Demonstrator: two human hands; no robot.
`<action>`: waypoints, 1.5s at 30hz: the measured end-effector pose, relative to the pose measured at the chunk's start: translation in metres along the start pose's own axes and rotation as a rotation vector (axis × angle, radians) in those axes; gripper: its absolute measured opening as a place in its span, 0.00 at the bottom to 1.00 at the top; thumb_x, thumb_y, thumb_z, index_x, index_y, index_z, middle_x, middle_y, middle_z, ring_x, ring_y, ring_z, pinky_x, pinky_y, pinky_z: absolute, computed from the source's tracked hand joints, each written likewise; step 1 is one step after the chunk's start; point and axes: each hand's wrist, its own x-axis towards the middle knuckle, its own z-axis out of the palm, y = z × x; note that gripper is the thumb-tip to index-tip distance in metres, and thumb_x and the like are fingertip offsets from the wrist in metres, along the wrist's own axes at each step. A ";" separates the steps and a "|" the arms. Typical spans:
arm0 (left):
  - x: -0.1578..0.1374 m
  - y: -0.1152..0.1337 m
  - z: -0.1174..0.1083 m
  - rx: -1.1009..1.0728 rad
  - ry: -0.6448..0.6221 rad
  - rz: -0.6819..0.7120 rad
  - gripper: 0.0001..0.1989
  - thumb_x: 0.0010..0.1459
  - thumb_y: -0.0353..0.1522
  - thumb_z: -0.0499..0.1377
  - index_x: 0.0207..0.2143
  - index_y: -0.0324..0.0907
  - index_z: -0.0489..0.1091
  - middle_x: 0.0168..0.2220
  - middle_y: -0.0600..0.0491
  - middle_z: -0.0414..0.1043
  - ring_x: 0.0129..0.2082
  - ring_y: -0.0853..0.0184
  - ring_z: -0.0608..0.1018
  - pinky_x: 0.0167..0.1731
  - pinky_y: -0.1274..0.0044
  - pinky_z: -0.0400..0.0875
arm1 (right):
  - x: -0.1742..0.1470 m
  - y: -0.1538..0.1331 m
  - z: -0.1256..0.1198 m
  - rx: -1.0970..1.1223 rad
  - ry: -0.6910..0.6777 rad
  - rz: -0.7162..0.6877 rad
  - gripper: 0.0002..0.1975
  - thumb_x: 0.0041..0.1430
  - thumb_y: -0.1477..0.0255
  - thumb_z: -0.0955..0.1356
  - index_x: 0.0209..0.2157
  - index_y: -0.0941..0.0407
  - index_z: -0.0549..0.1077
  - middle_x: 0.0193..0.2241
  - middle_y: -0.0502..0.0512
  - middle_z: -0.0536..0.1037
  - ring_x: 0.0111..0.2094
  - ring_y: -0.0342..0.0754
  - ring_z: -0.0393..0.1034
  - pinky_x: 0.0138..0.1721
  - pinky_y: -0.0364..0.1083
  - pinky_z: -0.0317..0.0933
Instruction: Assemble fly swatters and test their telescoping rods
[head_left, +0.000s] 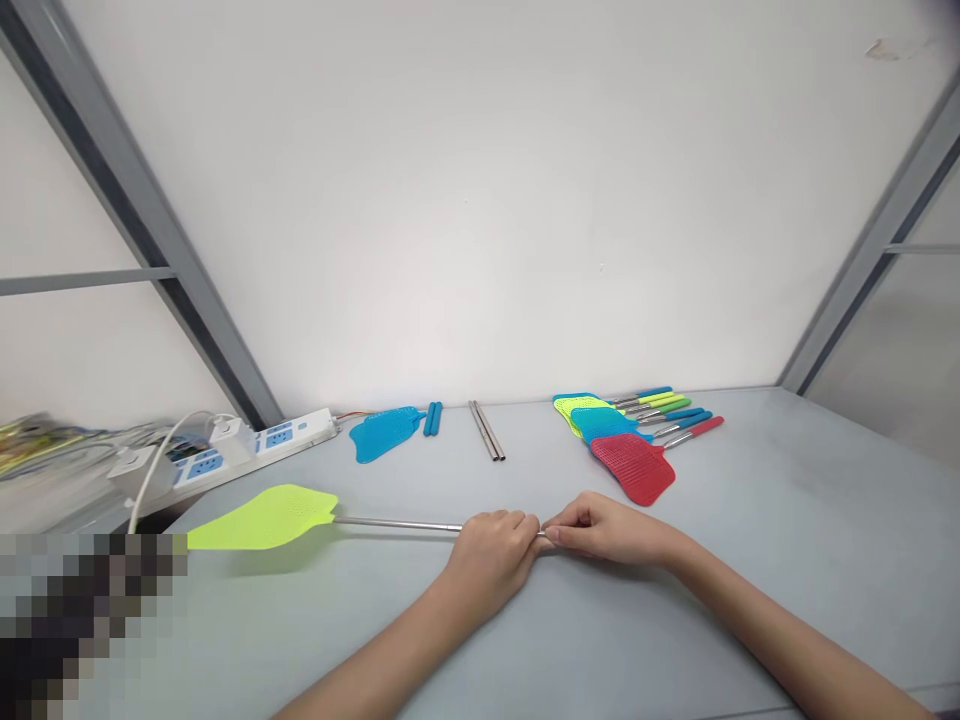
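Note:
A yellow-green fly swatter point(274, 517) lies across the front of the table, its head to the left and its thin metal rod running right. My left hand point(495, 555) is closed around the rod. Right beside it, my right hand point(600, 530) pinches the rod's far end between thumb and fingers; the very tip is hidden by the fingers. Behind my hands lie two loose metal tubes point(487, 430). A blue swatter head point(386, 435) and two blue handles point(433, 418) rest to their left.
Several fly swatters with handles overlap in a pile at the back right, a red one point(636, 468) in front. White power strips point(292, 432) with plugs and a cable stand at the back left. A white wall point(480, 200) rises behind the grey table point(750, 500).

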 end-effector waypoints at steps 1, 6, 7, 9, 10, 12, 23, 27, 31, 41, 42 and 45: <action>0.000 0.000 0.000 -0.006 0.002 -0.002 0.14 0.59 0.35 0.44 0.23 0.41 0.59 0.20 0.56 0.65 0.21 0.70 0.69 0.19 0.77 0.52 | 0.000 0.000 0.000 -0.005 0.001 0.003 0.21 0.54 0.60 0.59 0.16 0.57 0.49 0.16 0.44 0.47 0.19 0.37 0.39 0.19 0.41 0.36; 0.000 -0.001 0.000 0.005 -0.006 -0.033 0.15 0.59 0.37 0.45 0.22 0.41 0.60 0.20 0.57 0.67 0.20 0.71 0.71 0.18 0.78 0.50 | 0.000 0.000 -0.001 -0.014 -0.002 0.018 0.21 0.55 0.60 0.58 0.16 0.57 0.49 0.16 0.44 0.47 0.18 0.37 0.39 0.19 0.41 0.36; 0.000 -0.001 0.000 0.009 -0.012 -0.040 0.15 0.58 0.38 0.45 0.22 0.41 0.60 0.19 0.57 0.67 0.20 0.71 0.71 0.18 0.78 0.50 | 0.001 0.000 -0.001 -0.013 0.001 0.020 0.21 0.55 0.60 0.58 0.16 0.57 0.50 0.16 0.44 0.47 0.18 0.37 0.39 0.19 0.41 0.37; 0.001 -0.001 0.000 0.012 -0.016 -0.045 0.16 0.58 0.38 0.46 0.22 0.41 0.60 0.19 0.57 0.67 0.19 0.71 0.71 0.18 0.78 0.49 | 0.001 0.001 -0.001 -0.006 0.007 0.022 0.20 0.54 0.61 0.58 0.15 0.57 0.51 0.15 0.44 0.48 0.18 0.37 0.40 0.19 0.41 0.37; 0.001 -0.002 0.000 0.010 -0.014 -0.043 0.16 0.58 0.39 0.46 0.22 0.41 0.61 0.19 0.57 0.68 0.19 0.71 0.71 0.18 0.78 0.49 | 0.001 0.001 0.000 0.001 0.007 0.024 0.20 0.54 0.61 0.58 0.15 0.57 0.51 0.15 0.44 0.49 0.18 0.37 0.40 0.18 0.41 0.37; 0.001 -0.002 0.001 0.008 -0.008 -0.032 0.16 0.58 0.39 0.46 0.21 0.41 0.61 0.19 0.57 0.68 0.19 0.71 0.70 0.17 0.79 0.48 | 0.000 0.001 0.000 0.021 0.004 0.030 0.20 0.54 0.61 0.58 0.15 0.58 0.52 0.14 0.44 0.50 0.17 0.37 0.41 0.18 0.41 0.37; 0.005 -0.007 -0.002 0.040 0.005 -0.050 0.18 0.56 0.41 0.47 0.20 0.40 0.63 0.18 0.56 0.68 0.18 0.70 0.71 0.18 0.78 0.46 | -0.001 0.002 0.000 0.035 0.042 0.015 0.20 0.55 0.61 0.58 0.15 0.58 0.52 0.14 0.44 0.50 0.17 0.37 0.40 0.18 0.41 0.37; 0.006 -0.009 -0.004 0.051 -0.003 -0.060 0.20 0.55 0.43 0.47 0.19 0.40 0.63 0.18 0.55 0.68 0.18 0.70 0.71 0.18 0.78 0.45 | -0.001 0.001 -0.001 0.024 0.046 0.016 0.20 0.55 0.61 0.57 0.16 0.58 0.52 0.15 0.44 0.50 0.17 0.37 0.40 0.18 0.41 0.37; 0.007 -0.009 -0.003 0.062 -0.001 -0.081 0.20 0.55 0.44 0.47 0.19 0.40 0.63 0.18 0.55 0.69 0.18 0.70 0.70 0.18 0.79 0.44 | 0.000 0.000 -0.002 0.001 0.054 0.020 0.21 0.55 0.59 0.57 0.16 0.58 0.53 0.15 0.45 0.49 0.18 0.37 0.40 0.18 0.41 0.37; 0.006 -0.014 0.000 0.097 0.041 -0.090 0.23 0.54 0.46 0.47 0.17 0.39 0.63 0.16 0.54 0.67 0.17 0.71 0.69 0.18 0.78 0.41 | 0.002 0.002 0.000 0.014 0.043 -0.020 0.21 0.56 0.60 0.57 0.16 0.58 0.57 0.15 0.44 0.50 0.17 0.37 0.41 0.18 0.41 0.37; 0.006 -0.014 -0.001 0.095 0.042 -0.091 0.23 0.54 0.47 0.47 0.17 0.39 0.63 0.16 0.54 0.67 0.17 0.71 0.69 0.18 0.78 0.41 | 0.002 0.002 0.000 0.023 0.038 -0.017 0.21 0.56 0.59 0.57 0.17 0.58 0.57 0.15 0.44 0.51 0.17 0.37 0.41 0.18 0.41 0.37; 0.008 -0.014 -0.002 0.084 0.035 -0.106 0.23 0.54 0.47 0.47 0.17 0.39 0.64 0.16 0.54 0.67 0.17 0.71 0.69 0.18 0.78 0.40 | 0.003 0.002 -0.002 0.039 0.033 -0.005 0.21 0.55 0.58 0.57 0.17 0.59 0.59 0.14 0.45 0.53 0.16 0.37 0.43 0.17 0.41 0.38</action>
